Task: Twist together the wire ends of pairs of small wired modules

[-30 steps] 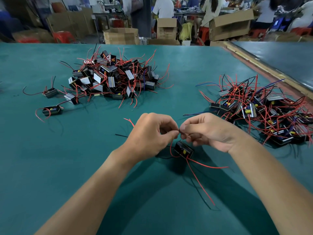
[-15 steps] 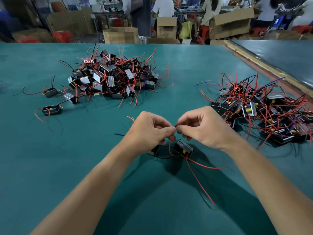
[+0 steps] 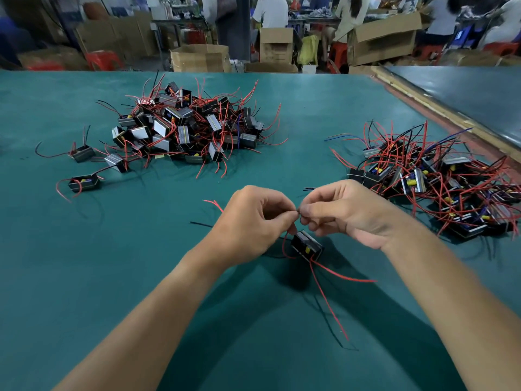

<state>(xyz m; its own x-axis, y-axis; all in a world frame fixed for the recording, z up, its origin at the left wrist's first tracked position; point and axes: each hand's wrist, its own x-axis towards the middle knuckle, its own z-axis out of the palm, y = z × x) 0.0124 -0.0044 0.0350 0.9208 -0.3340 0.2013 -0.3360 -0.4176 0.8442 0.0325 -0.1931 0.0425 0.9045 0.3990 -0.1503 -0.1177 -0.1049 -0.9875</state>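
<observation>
Head view looks down on a green table (image 3: 84, 277) where the 2 hands meet near its middle. The left hand (image 3: 251, 221) and right hand (image 3: 346, 215) are fingertip to fingertip, each with thumb and forefinger pinched on the wire ends (image 3: 298, 213). These show only as a short dark bit between the tips, and how far they are twisted cannot be told. The other fingers of both hands are curled in. Just below the fingertips a black module (image 3: 306, 246) with a yellow part on its face lies tilted on the table, its top edge partly under the right hand's fingers. 2 red wires (image 3: 329, 303) run from it toward the person, 1 long and nearly straight, the other bending off to the right. A red loop (image 3: 285, 246) rises from its left side toward the left hand. Beyond the left hand a red tip (image 3: 212, 203) and a black wire (image 3: 200, 223) poke out; what they join is hidden. Far left lies the left pile (image 3: 186, 128) of modules with red leads, with 3 loose modules (image 3: 84, 183) at its near edge. The right pile (image 3: 439, 187), a tangle of red, black and blue leads, sits near the right wrist. Past the table stand cardboard boxes (image 3: 200, 57), red stools (image 3: 103, 59) and seated people (image 3: 270, 12), all blurred.
</observation>
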